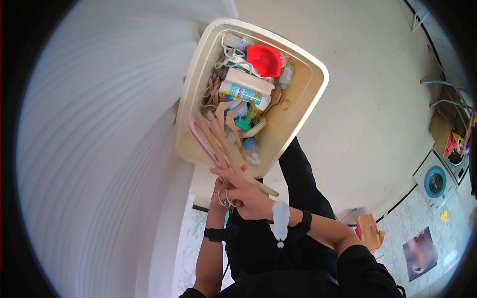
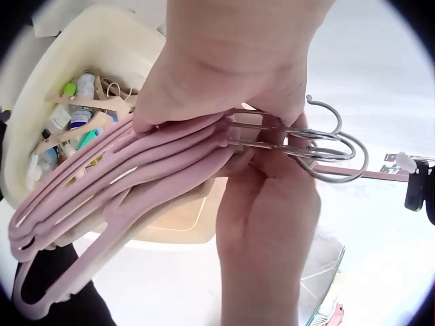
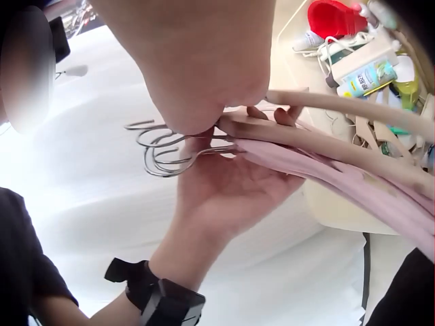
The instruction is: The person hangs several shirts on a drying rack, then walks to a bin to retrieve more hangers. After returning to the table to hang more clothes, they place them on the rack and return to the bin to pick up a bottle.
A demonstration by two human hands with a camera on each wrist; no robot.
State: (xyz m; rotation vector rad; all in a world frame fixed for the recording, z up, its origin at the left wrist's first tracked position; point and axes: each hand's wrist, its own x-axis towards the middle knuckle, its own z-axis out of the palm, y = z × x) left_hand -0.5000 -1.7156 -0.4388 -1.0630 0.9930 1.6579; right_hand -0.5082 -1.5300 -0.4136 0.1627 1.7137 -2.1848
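Grips slim pink hangers (image 3: 285,157) and smooth beige hangers (image 3: 326,144) with left hand (image 1: 221,188) and right hand (image 1: 248,198) together; align curved metal hooks (image 2: 366,163).

Count taken: one tub (image 1: 295,111); one red scoop (image 1: 263,60); one blue-labelled canister (image 1: 241,93); at least two bottles (image 1: 286,74). At the hands: one left hand (image 1: 221,188), one right hand (image 1: 251,199); at least four pink hangers (image 2: 163,146), the exact total hidden by overlap; at least two wooden hangers (image 3: 319,139); at least four metal hooks (image 2: 350,153). Worn: two black wrist straps (image 1: 215,234). Elsewhere: two washing machines (image 1: 434,182); one yellow triangle (image 1: 444,215); one poster (image 1: 415,256). White hangers (image 1: 227,63) inside overlapped; their number could not be told.
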